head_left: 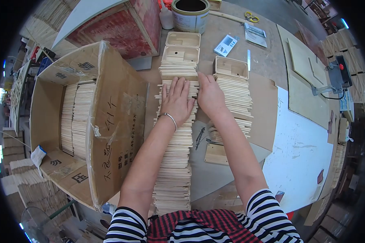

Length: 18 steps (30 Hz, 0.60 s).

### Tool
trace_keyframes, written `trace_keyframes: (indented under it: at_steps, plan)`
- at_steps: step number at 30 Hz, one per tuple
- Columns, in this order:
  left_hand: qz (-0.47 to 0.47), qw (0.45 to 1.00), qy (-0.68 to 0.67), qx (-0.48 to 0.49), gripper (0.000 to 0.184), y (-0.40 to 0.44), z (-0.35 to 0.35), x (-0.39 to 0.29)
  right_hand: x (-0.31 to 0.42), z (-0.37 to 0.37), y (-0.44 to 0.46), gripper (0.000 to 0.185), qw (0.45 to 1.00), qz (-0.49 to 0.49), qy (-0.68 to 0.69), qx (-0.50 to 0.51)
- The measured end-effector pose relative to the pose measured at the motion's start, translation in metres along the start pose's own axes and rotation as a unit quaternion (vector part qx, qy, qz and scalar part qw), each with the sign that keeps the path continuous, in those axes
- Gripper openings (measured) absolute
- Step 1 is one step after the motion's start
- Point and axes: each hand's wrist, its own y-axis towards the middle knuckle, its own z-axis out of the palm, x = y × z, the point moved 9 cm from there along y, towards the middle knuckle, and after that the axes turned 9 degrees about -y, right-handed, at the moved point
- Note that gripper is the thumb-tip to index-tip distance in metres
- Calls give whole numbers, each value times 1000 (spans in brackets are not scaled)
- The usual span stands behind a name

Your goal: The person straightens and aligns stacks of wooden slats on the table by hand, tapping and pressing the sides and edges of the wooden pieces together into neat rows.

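My left hand (177,99) lies flat on a long row of thin wooden pieces (172,156), fingers pointing forward and slightly apart. My right hand (211,95) rests on edge against the right side of that row, its fingers close together; what they hold, if anything, is hidden. Beside it runs a second, shorter row of wooden pieces (235,95). Shallow wooden trays stand at the far ends of both rows, one (180,54) on the left and one (231,68) on the right. A loose wooden tray (216,154) lies below my right forearm.
An open cardboard box (119,117) holding stacked wooden pieces (79,117) stands at the left. Beyond the rows are a metal can (190,22), a white bottle (166,18), a small box (226,45) and yellow scissors (251,17). A white board (294,150) lies at the right.
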Motion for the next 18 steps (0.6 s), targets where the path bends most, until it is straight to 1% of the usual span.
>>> trace_keyframes:
  at_steps: [3, 10, 13, 14, 18]
  plan:
    - [-2, 1000, 5, 3, 61, 0, -1, 1, 1, 11, 5, 35, 1000, -14, -10, 6]
    - [2, 1000, 2, -2, 62, -1, 0, 1, 3, 8, 4, 33, 1000, -13, -10, 21]
    - [37, 997, 34, -62, 61, -3, -12, -7, 5, 6, 1, 32, 1000, -17, -7, 19]
    - [38, 997, 33, -64, 61, 0, -13, -8, 5, 5, 0, 32, 1000, -18, -9, 18]
    - [9, 1000, -8, -29, 59, 13, -13, 1, 5, 4, -2, 33, 999, -20, -8, 30]
